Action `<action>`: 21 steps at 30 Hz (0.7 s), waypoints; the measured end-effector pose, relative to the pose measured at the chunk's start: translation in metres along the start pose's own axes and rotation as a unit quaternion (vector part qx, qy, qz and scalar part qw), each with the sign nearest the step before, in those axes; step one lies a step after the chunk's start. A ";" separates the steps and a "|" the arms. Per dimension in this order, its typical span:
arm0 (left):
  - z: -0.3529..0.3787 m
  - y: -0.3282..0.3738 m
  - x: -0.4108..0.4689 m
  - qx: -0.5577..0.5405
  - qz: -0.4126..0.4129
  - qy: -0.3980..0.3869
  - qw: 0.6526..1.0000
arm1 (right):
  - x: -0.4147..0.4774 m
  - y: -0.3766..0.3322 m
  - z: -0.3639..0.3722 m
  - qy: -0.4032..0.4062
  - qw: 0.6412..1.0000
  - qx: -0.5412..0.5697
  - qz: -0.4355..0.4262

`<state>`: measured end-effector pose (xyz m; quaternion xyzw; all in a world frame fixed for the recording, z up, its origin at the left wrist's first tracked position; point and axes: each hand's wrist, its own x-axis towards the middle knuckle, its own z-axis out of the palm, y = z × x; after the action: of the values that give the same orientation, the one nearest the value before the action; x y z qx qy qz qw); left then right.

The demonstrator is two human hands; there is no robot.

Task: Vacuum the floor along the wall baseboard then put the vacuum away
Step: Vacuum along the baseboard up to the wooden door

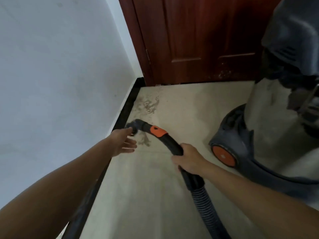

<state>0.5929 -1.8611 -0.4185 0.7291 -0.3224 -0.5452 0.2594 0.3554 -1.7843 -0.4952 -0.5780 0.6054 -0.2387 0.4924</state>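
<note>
My right hand [187, 158] grips the black handle of the vacuum hose [203, 192], which has an orange clip [158, 131]. The hose's dark nozzle end [135, 125] sits low on the floor right beside the black baseboard [126, 107]. My left hand [123, 143] reaches out with straight fingers just beside the nozzle end, holding nothing. The grey canister vacuum [269, 125] with an orange wheel [223, 155] stands on the right. A patch of dust [148, 105] lies on the floor near the corner.
A white wall [60, 75] runs along the left above the baseboard. A dark red wooden door [198, 40] closes off the far end. Pale floor tiles [146, 195] stretch toward me between the wall and the vacuum body.
</note>
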 end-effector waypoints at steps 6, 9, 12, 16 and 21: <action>-0.047 -0.093 0.086 0.255 -0.002 0.035 0.966 | 0.026 0.058 0.006 0.088 0.993 -0.050 0.056; -0.052 -0.134 0.130 0.456 0.066 0.005 0.887 | 0.026 0.083 0.002 0.126 0.990 -0.045 0.047; -0.056 -0.163 0.153 0.540 0.100 -0.003 0.836 | 0.012 0.092 0.004 0.129 0.986 -0.070 0.080; -0.042 -0.205 0.176 0.579 0.155 0.054 0.799 | 0.012 0.087 0.018 0.112 0.978 -0.112 0.136; -0.032 -0.250 0.193 0.512 0.257 0.138 0.808 | 0.041 0.081 0.055 0.139 0.969 -0.136 0.153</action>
<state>0.7084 -1.8418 -0.7135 0.7143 -0.6911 -0.1081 0.0205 0.3721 -1.7893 -0.5998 -0.5012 0.7760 -0.1544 0.3506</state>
